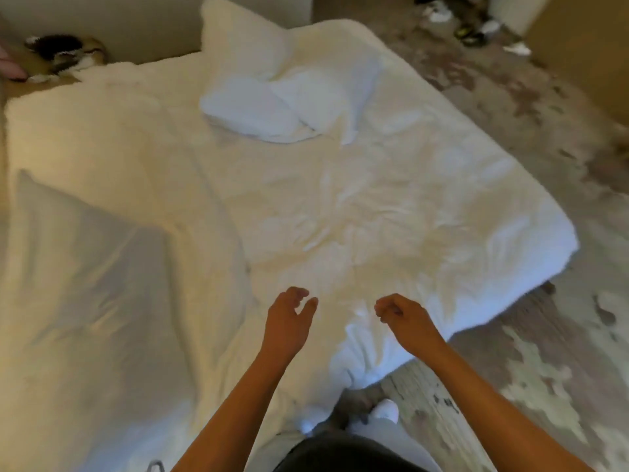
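Observation:
A wrinkled white duvet [340,206] lies spread over the bed, its near corner bunched and hanging toward the floor. My left hand [289,318] hovers above the near part of the duvet with loosely curved fingers and holds nothing. My right hand [401,315] hovers beside it, fingers loosely curled, also holding nothing. Two white pillows [272,107] lie crumpled at the far middle of the bed. Another white pillow [78,253] lies at the left.
Patterned beige and brown carpet [527,335] runs along the bed's right side. Shoes and small items [473,25] are scattered on the floor at the far right. A dark and tan object [64,52] sits at the far left corner. My feet in white socks [384,410] stand at the bed's edge.

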The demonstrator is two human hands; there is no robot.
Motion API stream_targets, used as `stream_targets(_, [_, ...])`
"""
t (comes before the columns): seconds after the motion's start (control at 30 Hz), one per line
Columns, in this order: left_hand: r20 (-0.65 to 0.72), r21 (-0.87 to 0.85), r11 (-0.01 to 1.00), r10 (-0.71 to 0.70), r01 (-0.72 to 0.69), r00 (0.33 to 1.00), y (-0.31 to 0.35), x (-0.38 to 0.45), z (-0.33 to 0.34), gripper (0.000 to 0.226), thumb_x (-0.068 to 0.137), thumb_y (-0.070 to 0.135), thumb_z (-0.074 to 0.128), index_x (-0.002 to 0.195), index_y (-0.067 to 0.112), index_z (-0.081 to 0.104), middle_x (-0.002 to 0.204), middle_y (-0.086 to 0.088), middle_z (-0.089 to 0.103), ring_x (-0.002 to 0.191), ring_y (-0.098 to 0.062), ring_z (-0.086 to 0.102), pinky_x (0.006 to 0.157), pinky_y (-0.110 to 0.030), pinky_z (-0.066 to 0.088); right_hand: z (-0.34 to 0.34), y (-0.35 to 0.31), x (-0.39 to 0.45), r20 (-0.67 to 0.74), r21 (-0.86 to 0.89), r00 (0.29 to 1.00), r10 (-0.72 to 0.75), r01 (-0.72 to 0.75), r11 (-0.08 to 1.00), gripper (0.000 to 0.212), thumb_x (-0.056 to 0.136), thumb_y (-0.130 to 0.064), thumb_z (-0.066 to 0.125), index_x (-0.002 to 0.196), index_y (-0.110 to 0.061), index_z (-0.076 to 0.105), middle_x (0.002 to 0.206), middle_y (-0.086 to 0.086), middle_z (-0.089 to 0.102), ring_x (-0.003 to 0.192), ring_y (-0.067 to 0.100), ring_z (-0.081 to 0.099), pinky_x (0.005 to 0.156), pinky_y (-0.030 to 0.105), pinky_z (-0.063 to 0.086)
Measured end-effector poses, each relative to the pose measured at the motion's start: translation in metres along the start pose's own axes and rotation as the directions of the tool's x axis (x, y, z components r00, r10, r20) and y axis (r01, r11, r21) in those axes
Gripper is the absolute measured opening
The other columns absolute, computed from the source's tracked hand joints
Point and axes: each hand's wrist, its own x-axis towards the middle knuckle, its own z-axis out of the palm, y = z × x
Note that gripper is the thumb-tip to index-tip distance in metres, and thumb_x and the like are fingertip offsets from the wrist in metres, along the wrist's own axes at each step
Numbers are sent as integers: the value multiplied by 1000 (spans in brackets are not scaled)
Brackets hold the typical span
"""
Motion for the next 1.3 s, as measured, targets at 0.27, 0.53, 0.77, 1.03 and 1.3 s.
stream_targets(0.27, [436,63,995,41,-76,899,110,-42,212,13,99,29,61,106,24,71,103,10,72,96,-11,69,81,-21,55,-102,176,-100,-269,300,921,282,-199,933,14,103,-36,59,93,-39,68,87,-7,73,78,15,70,67,26,54])
stream_targets(0.53, [539,-36,999,48,-33,841,192,-89,369,15,89,35,66,89,22,74,90,-2,79,90,-19,75,88,-48,61,-189,311,-142,-321,493,849,419,-227,840,19,104,-37,56,90,-36,70,75,0,71,45,5,52,44,19,42])
stream_targets(0.77, [602,86,995,-5,-58,798,227,-89,462,20,96,32,61,82,25,73,90,-7,77,92,-28,72,88,-54,58,-306,367,-101,-438,541,806,397,-117,833,20,103,-35,57,87,-32,69,63,-5,64,45,4,50,44,15,39])
stream_targets(1.03, [653,140,988,-40,-69,756,317,-35,627,26,83,39,59,82,15,70,83,-7,75,86,-28,72,86,-55,59,-471,427,-24,-511,553,766,390,-54,831,18,103,-36,60,88,-32,71,71,-5,70,52,2,56,49,14,42])
stream_targets(1.3, [786,66,990,27,-126,617,476,3,830,20,98,29,59,87,18,72,89,-4,76,92,-28,72,85,-47,59,-608,520,1,-516,598,660,546,-179,781,19,101,-33,62,84,-36,70,78,-4,73,65,13,65,57,24,51])
